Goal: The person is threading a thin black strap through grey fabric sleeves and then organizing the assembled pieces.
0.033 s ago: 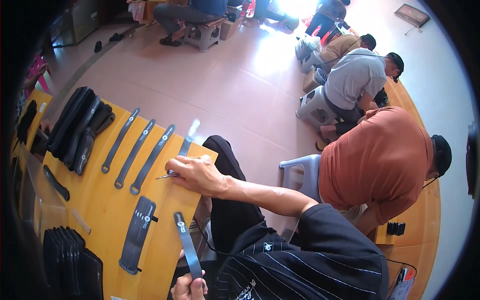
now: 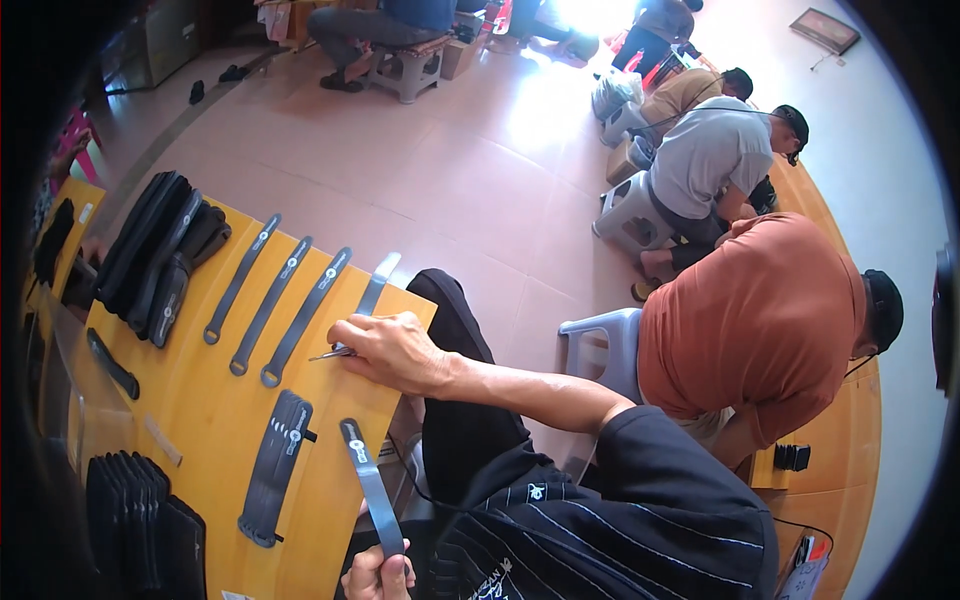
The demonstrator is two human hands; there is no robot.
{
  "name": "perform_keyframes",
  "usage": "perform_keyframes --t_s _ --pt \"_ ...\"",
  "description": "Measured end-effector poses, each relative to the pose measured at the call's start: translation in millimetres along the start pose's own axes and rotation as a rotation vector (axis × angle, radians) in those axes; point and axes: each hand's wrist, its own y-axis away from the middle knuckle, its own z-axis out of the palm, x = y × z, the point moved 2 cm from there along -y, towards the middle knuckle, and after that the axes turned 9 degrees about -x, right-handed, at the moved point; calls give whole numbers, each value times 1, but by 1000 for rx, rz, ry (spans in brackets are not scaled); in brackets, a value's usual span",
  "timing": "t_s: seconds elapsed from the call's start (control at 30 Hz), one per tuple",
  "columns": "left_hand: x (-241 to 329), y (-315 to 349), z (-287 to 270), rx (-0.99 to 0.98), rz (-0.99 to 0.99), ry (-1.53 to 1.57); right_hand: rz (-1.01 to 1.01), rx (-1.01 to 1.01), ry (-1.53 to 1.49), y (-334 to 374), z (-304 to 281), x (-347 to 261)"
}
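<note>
At the lower edge, my left hand point(image 2: 378, 575) is closed round the lower end of a flat dark grey strap point(image 2: 372, 488). The strap's rounded, printed end points up beside the table's edge. My right hand point(image 2: 395, 352) rests at the table's near corner, its fingers closed on a thin, pointed metal tool point(image 2: 334, 353) mostly covered by them. Just beyond those fingers another strap point(image 2: 374, 290) sticks out, its far end shiny; I cannot tell whether they touch it. Three loop-ended straps point(image 2: 310, 315) lie side by side left of this hand. Below them is a stack of straps point(image 2: 272, 470).
On the yellow table point(image 2: 205, 400) are a heap of dark straps point(image 2: 155, 255), a short curved strap point(image 2: 112, 365) and a black stack point(image 2: 140, 525). A person in a rust-coloured shirt point(image 2: 750, 320) sits to the right near a blue-grey stool point(image 2: 605, 345). Others sit farther back.
The printed end of the strap in my left hand has shifted slightly up and left. Glare on the strap beyond my right hand has lessened. My hands keep nearly the same places.
</note>
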Motion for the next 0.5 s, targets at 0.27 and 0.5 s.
perform_keyframes --t_s 0.27,0.5 --pt "-14 13 -12 -28 -47 -76 69 -106 -18 -13 14 -8" --pt "11 -1 -13 -150 -128 -260 -27 -130 -159 -13 -18 -19"
